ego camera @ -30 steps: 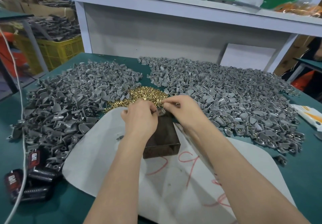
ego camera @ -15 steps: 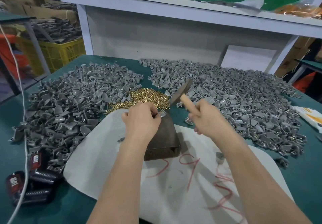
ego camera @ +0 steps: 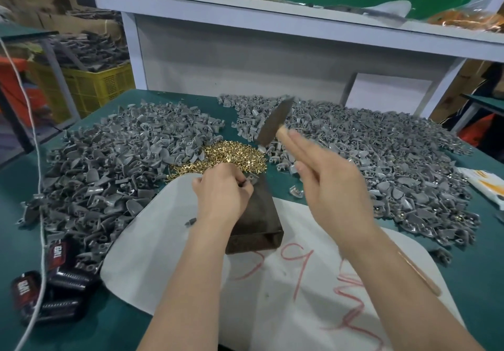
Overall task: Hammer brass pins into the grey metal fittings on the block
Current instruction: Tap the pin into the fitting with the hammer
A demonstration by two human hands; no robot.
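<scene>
A dark block [ego camera: 259,225] stands on a white sheet [ego camera: 169,241] in the middle of the table. My left hand [ego camera: 221,192] pinches a grey metal fitting [ego camera: 252,178] at the block's far top edge. My right hand [ego camera: 330,184] grips a hammer by its wooden handle, index finger stretched along it. The hammer head [ego camera: 275,121] is raised above and behind the block, blurred by motion. A heap of brass pins [ego camera: 231,154] lies just beyond the block.
Large piles of grey fittings cover the green table at left [ego camera: 109,165] and right [ego camera: 395,165]. One loose fitting [ego camera: 296,191] lies right of the block. Black and red tools [ego camera: 51,290] and a white cord [ego camera: 38,187] sit at the left edge. A shelf [ego camera: 272,20] rises behind.
My right hand left the fitting, took up the hammer and swung it upward. My left hand stays on the fitting at the block's top.
</scene>
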